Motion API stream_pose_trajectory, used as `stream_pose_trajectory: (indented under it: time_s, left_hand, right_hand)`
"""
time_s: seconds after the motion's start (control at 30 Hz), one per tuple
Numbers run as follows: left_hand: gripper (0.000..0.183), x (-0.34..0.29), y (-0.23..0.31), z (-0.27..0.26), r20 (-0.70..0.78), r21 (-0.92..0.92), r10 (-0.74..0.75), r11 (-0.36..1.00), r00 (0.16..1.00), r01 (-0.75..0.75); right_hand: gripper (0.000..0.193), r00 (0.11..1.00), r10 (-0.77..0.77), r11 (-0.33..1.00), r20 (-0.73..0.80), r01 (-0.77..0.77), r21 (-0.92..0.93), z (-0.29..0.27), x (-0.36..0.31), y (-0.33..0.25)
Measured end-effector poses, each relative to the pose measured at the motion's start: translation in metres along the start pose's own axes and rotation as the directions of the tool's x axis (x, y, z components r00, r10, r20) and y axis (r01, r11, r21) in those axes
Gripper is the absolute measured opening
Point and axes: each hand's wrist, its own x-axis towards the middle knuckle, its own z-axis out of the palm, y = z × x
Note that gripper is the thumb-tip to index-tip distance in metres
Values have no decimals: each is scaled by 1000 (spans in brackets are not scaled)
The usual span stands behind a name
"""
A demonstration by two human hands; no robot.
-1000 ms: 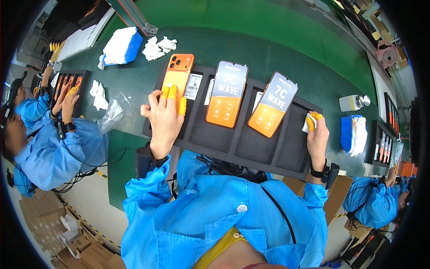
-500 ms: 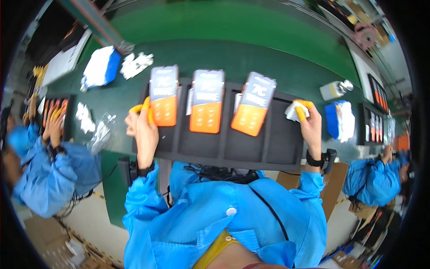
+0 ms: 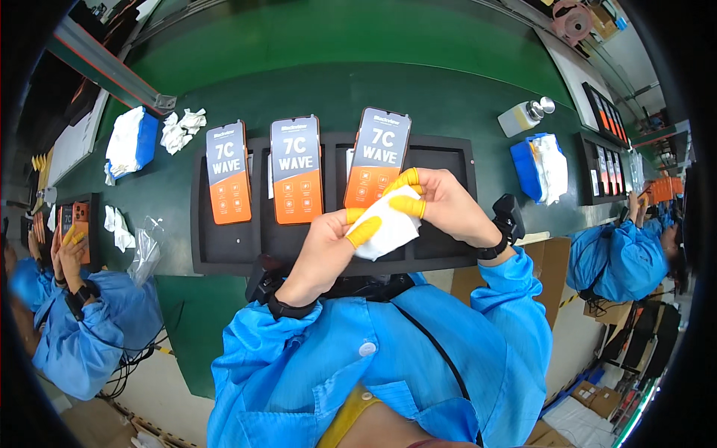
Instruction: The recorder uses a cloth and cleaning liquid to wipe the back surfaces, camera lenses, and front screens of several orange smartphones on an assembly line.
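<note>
A white wipe [image 3: 390, 230] is stretched between my two hands, over the right half of a black compartment tray [image 3: 299, 261]. My left hand [image 3: 332, 243] pinches its left side, and my right hand [image 3: 437, 203] pinches its upper right side. Yellow finger cots cover the fingertips of both. Three phones with grey-and-orange printed front films lie across the tray: the left phone [image 3: 228, 172], the middle phone [image 3: 296, 170] and the right phone [image 3: 379, 153]. My fingers hide the lower end of the right phone.
Blue boxes of white wipes stand left [image 3: 148, 142] and right [image 3: 525, 168]. A pump bottle [image 3: 521, 118] is at the back right. Crumpled wipes [image 3: 181, 130] and a clear plastic bag [image 3: 146, 254] lie left. Co-workers sit at both sides; the left person [image 3: 97, 328] holds a phone.
My left hand has left the tray's left side and come to the wipe. My right hand has brought the wipe leftward to the tray's middle. The view has shifted somewhat.
</note>
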Motion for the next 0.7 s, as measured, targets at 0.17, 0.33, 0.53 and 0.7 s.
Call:
stream_pose_trajectory:
  time_s: [0.17,0.33,0.53,0.7]
  left_hand:
    - [35,-6,10,8,67,-218,-33,975,997,47]
    - [41,-5,6,4,169,-362,-9,929,986,71]
    - [44,-1,-9,6,-67,-75,192,978,979,-197]
    - [51,-1,-12,7,-85,492,574,735,815,-466]
  right_hand:
    - [28,996,57,835,-69,-9,550,-16,-12,30]
    - [33,988,155,771,-3,-119,626,-2,-14,34]
    - [25,993,64,835,-98,1,550,1,-8,41]
    - [19,989,32,822,-144,56,566,9,-6,30]
